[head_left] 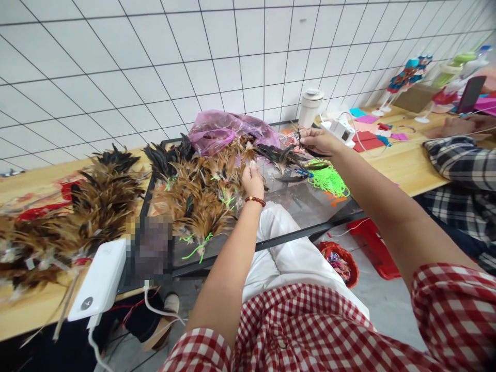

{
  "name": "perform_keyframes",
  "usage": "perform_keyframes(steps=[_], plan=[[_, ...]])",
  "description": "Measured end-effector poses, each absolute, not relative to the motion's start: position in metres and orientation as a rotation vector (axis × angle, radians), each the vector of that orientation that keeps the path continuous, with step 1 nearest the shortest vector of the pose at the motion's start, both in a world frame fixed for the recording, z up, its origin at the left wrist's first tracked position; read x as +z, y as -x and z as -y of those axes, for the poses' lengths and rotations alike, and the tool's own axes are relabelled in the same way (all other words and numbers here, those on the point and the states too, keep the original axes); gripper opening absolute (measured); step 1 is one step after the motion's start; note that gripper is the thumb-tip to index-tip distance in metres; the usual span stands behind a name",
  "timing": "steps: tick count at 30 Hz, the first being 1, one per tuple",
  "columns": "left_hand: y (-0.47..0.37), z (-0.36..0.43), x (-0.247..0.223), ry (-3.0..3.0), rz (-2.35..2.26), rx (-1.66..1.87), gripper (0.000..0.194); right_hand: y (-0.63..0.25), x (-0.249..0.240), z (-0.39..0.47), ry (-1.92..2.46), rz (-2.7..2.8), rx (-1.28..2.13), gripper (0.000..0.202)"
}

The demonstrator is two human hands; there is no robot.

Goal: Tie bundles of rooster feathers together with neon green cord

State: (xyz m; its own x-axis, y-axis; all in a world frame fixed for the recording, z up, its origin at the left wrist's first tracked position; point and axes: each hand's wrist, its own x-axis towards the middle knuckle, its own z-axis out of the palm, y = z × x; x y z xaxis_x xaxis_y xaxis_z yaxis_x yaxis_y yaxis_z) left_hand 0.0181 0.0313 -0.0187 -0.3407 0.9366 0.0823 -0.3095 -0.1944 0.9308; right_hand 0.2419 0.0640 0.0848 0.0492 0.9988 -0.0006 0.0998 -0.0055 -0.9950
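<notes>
Right hand (318, 141) pinches something dark (298, 135), left hand (253, 180) half-curled, its hold unclear; some brown feather bunches (209, 211) look tied, dark feathers (284, 157) and green cord (329, 180) seemingly unused

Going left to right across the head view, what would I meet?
Power bank, nearest feather bunch, left hand, right hand, red paper, co-worker's plaid sleeve.
</notes>
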Motion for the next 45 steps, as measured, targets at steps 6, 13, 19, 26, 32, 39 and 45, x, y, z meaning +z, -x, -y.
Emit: perform_keyframes(steps=[6,13,19,26,32,39,45], plan=[[-0.020,-0.027,-0.014,-0.802,-1.077,1.679,0.036,-0.241,0.085,-0.054,1.332,1.205,1.105,0.018],[-0.021,-0.028,-0.011,-0.781,-1.079,1.673,0.036,-0.277,0.088,-0.051,1.808,1.845,0.580,0.013],[-0.024,-0.025,-0.010,-0.831,-1.087,1.671,0.032,-0.314,0.074,-0.049,2.221,1.981,0.119,0.016],[-0.023,-0.025,-0.010,-0.814,-1.086,1.656,0.031,-0.325,0.048,-0.047,2.183,1.932,0.047,0.015],[-0.024,-0.024,-0.013,-0.853,-1.105,1.649,0.031,-0.340,0.080,-0.047,1.874,1.627,0.397,0.010],[-0.029,-0.015,-0.006,-0.867,-1.074,1.568,0.030,-0.277,0.073,-0.031,1.256,1.528,0.994,0.031],[-0.033,-0.001,0.009,-0.618,-0.802,1.240,0.029,-0.200,0.043,-0.007,0.969,1.680,0.189,0.012]])
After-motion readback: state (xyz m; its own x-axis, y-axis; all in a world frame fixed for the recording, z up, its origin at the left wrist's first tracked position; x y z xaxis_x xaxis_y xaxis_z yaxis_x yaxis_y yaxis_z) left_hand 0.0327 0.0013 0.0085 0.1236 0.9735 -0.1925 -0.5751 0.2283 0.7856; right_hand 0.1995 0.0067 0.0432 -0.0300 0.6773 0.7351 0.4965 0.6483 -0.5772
